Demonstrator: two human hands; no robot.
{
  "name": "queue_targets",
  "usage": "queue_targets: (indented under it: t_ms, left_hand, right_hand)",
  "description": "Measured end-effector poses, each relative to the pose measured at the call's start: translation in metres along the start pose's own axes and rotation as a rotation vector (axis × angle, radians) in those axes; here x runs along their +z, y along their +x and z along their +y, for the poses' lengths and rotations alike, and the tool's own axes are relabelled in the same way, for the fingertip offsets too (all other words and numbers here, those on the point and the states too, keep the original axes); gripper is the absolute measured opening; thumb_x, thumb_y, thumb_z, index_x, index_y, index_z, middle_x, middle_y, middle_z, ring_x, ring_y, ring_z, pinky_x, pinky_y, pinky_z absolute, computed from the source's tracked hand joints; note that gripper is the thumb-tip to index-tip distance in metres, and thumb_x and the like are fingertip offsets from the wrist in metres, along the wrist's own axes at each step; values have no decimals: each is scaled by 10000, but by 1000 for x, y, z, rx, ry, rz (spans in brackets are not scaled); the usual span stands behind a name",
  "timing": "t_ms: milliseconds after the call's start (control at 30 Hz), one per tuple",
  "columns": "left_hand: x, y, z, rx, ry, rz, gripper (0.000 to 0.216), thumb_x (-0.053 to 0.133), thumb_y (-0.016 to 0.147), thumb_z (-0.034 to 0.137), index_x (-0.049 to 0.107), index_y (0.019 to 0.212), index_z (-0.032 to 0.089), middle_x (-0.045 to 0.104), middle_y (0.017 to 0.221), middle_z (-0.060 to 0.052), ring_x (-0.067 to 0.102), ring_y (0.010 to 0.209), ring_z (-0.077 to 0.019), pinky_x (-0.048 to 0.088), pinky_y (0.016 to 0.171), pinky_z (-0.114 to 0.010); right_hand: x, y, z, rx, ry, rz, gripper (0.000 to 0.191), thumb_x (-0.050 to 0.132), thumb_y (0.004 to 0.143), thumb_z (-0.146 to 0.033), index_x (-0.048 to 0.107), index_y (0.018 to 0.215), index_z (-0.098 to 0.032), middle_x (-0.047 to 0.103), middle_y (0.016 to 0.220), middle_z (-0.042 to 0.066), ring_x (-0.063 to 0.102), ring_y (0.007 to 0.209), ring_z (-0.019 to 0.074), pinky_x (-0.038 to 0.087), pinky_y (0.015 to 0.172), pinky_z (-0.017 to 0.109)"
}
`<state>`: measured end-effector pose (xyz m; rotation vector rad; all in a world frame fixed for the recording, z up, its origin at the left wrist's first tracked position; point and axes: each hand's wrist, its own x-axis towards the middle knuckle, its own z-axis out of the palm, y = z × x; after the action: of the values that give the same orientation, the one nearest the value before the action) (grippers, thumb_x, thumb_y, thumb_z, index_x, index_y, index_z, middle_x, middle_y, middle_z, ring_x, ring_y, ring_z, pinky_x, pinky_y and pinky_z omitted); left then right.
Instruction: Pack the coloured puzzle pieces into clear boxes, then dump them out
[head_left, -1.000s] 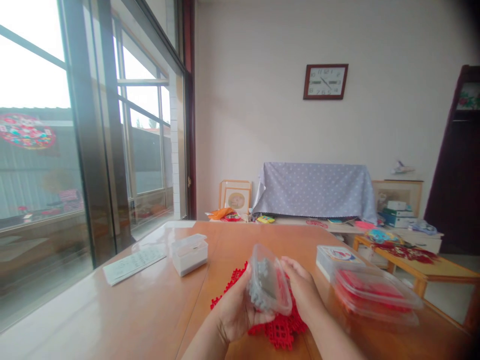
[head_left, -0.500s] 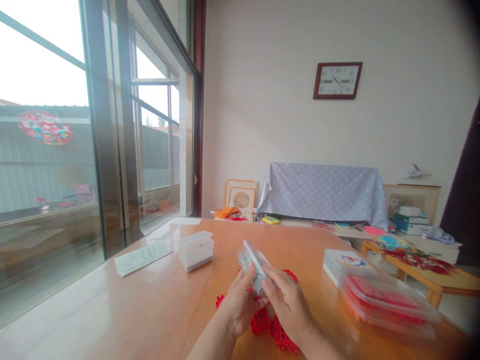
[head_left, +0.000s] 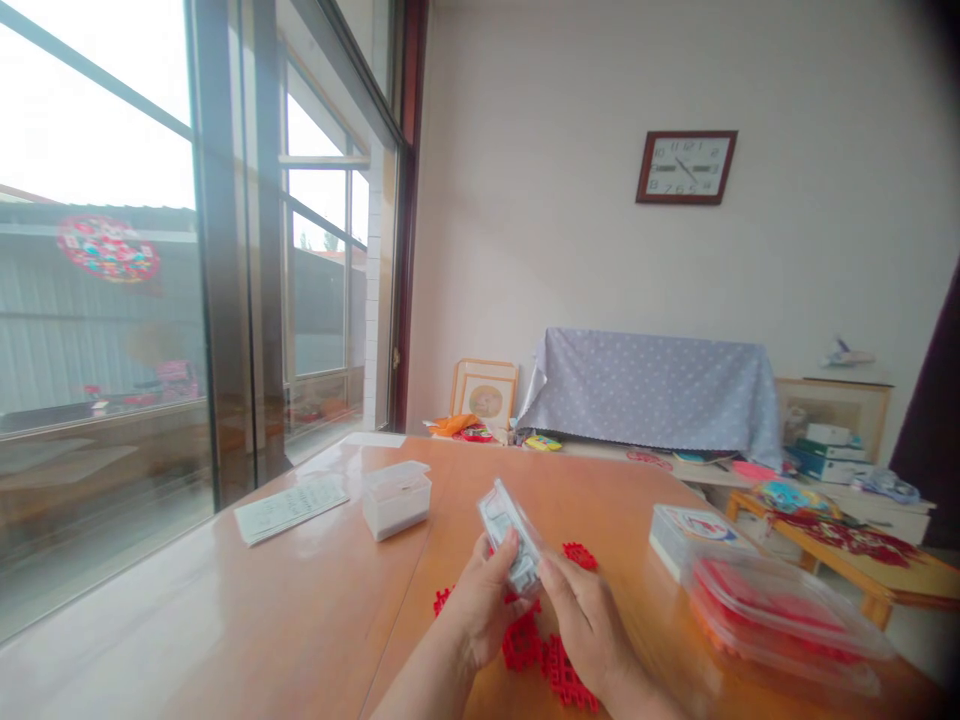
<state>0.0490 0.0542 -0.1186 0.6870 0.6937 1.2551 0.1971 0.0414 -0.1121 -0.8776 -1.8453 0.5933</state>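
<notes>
Both of my hands hold a small clear plastic box [head_left: 508, 531] with grey pieces inside, tilted on edge above the wooden table [head_left: 300, 620]. My left hand [head_left: 480, 605] grips it from below and the left, thumb on its near face. My right hand [head_left: 581, 625] closes on its lower right edge. Under my hands lie several red lattice-shaped plastic pieces [head_left: 544, 655], and one more red piece [head_left: 579, 555] lies just beyond them.
A white lidded box [head_left: 396, 497] and a printed sheet [head_left: 291, 508] lie at the left. At the right are a flat white box [head_left: 694, 535] and a clear container with red contents [head_left: 780, 620]. A covered cabinet [head_left: 652, 395] and a low table [head_left: 855, 550] stand behind.
The clear box was turned from showing its broad face to standing edge-on. My right hand moved from its far side onto its lower edge. The view shifted slightly left.
</notes>
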Motion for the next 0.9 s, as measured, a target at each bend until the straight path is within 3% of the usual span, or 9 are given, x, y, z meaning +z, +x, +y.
queue_targets:
  t_ms: [367,733,900]
  left_hand:
    - [1,4,4,-32,-13,18,685,783,760,559,480,1320,305,657,942,-23,618,747,-155,467,707,-276]
    - [-5,11,2,-48,-1,3,715,789,748,573,466,1325,301,653,961,-21,615,734,-147,441,652,-261]
    - [-9,10,1,-46,8,-78,663,765,763,593,515,1293,283,664,990,-39,620,765,-157,408,640,-248]
  right_hand:
    - [0,0,-4,-36,-34,60,435,375,1034,-417,689,1264,-224,737,1162,113,691,1063,259,540,886,311]
    - [3,0,-1,-64,-135,143,496,351,1024,-492,743,1012,-189,753,893,127,702,785,224,540,719,278]
    - [-11,2,13,42,-122,349,493,374,1011,-507,727,877,-190,729,779,97,683,734,217,555,745,289]
